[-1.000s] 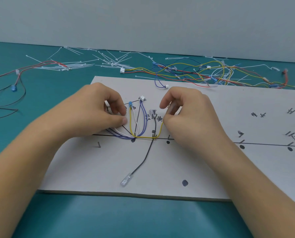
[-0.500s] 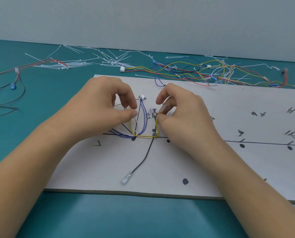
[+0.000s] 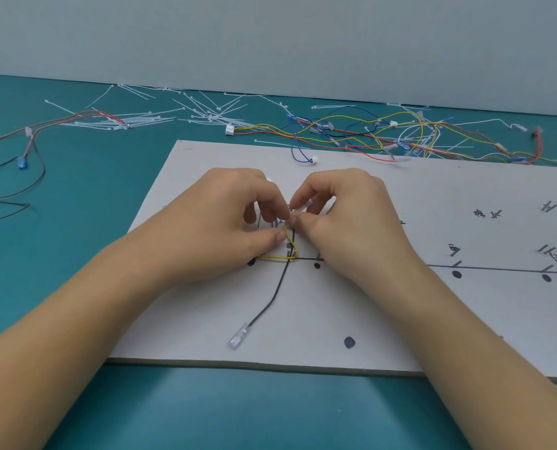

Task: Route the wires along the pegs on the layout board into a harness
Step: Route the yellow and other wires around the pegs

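Observation:
A grey layout board [image 3: 400,313] lies on the teal table, marked with black lines, dots and characters. My left hand [image 3: 218,228] and my right hand [image 3: 345,219] meet fingertip to fingertip over its middle. Both pinch a yellow wire [image 3: 291,246] that loops down around a peg spot on the black line. My right fingers also hold a small clear terminal [image 3: 303,206]. A black wire [image 3: 272,297] runs from that spot toward the board's near edge and ends in a clear terminal [image 3: 238,336]. Blue and white wires are mostly hidden under my left hand.
Behind the board lies a tangle of loose coloured wires [image 3: 384,134]. White cable ties [image 3: 186,115] are scattered at the back left. Red and black wires with a blue connector [image 3: 21,162] lie far left. A loose blue wire [image 3: 300,154] rests on the board's far edge.
My left hand has moved right and now covers the blue and white wires. Both hands have closed together over the yellow wire, which now forms a tighter loop.

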